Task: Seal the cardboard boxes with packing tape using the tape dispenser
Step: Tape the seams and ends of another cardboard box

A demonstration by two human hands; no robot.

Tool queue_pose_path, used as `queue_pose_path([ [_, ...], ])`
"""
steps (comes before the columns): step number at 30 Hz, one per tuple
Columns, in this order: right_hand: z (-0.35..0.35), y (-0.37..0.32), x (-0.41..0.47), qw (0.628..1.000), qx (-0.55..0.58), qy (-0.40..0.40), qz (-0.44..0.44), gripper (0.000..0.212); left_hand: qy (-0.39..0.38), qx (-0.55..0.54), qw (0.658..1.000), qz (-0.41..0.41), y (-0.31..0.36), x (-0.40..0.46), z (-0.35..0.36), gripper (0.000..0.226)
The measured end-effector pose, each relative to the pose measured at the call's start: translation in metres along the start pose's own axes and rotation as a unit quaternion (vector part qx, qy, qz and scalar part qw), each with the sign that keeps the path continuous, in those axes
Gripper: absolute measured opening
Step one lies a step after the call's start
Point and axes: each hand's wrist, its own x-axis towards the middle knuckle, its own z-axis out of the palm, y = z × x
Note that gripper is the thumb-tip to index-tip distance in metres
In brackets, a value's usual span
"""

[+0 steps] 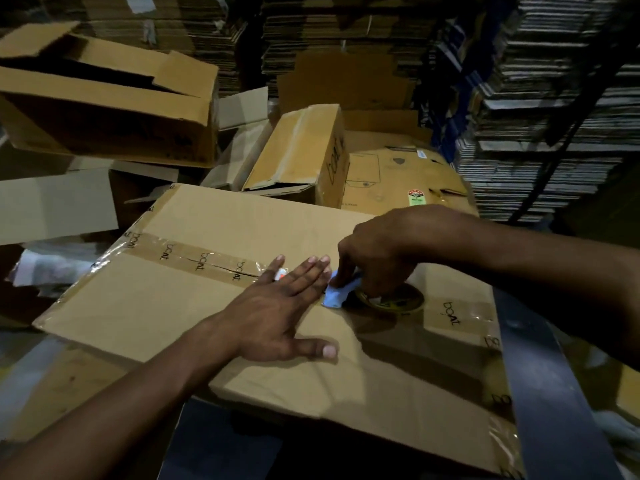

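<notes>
1. My left hand (277,306) lies flat, fingers straight, on the box (194,306) to steady the seam.
2. My right hand (384,251) clamps the dispenser (388,299), mid-box, to lay tape (204,261).

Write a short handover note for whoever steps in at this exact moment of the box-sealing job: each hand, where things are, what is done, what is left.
Left hand: flat, fingers straight, pressing the top of the cardboard box at its centre seam.
Right hand: gripping the tape dispenser, which sits on the seam just right of the left fingertips.
Done: printed packing tape lies along the seam from the left edge to the left hand, though it looks split along the middle.
Left: the seam section under and beside the dispenser; an open box waits behind.
</notes>
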Motion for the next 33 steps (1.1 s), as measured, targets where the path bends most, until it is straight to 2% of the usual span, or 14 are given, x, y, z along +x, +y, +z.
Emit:
queue_pose_path([
  [7, 0.039, 0.048, -0.055, 0.994, 0.062, -0.066, 0.064, 0.057, -0.002, -0.010, 1.000, 0.008, -0.002, -0.001, 0.000, 0.116],
  [10, 0.050, 0.052, -0.064, 0.994, 0.069, -0.043, 0.070, 0.059, -0.012, 0.001, 1.000, -0.025, 0.005, 0.000, -0.010, 0.124],
  [13, 0.048, 0.050, -0.061, 0.995, 0.077, -0.019, 0.067, 0.057, 0.004, -0.009, 1.000, -0.029, 0.051, 0.012, -0.014, 0.135],
  [15, 0.045, 0.051, -0.065, 0.992, 0.105, -0.027, 0.068, 0.058, 0.013, -0.012, 1.000, -0.004, 0.087, 0.020, -0.009, 0.139],
  [18, 0.039, 0.054, -0.076, 0.988, 0.141, -0.032, 0.046, 0.057, 0.034, -0.047, 0.997, -0.047, 0.100, 0.025, -0.007, 0.147],
  [22, 0.030, 0.061, -0.098, 0.989, 0.142, 0.030, 0.038, 0.055, 0.058, -0.038, 0.996, -0.062, 0.094, 0.021, -0.013, 0.145],
  [25, 0.038, 0.063, -0.108, 0.985, 0.165, 0.031, 0.029, 0.055, 0.087, -0.030, 0.994, -0.064, 0.095, 0.017, -0.011, 0.138],
  [29, 0.064, 0.049, -0.087, 0.992, 0.106, 0.005, 0.063, 0.058, 0.054, -0.006, 0.998, -0.042, 0.093, 0.021, -0.004, 0.129],
  [33, 0.071, 0.045, -0.076, 0.996, 0.047, 0.015, 0.072, 0.059, 0.014, -0.002, 0.999, -0.036, 0.093, 0.026, -0.007, 0.129],
])
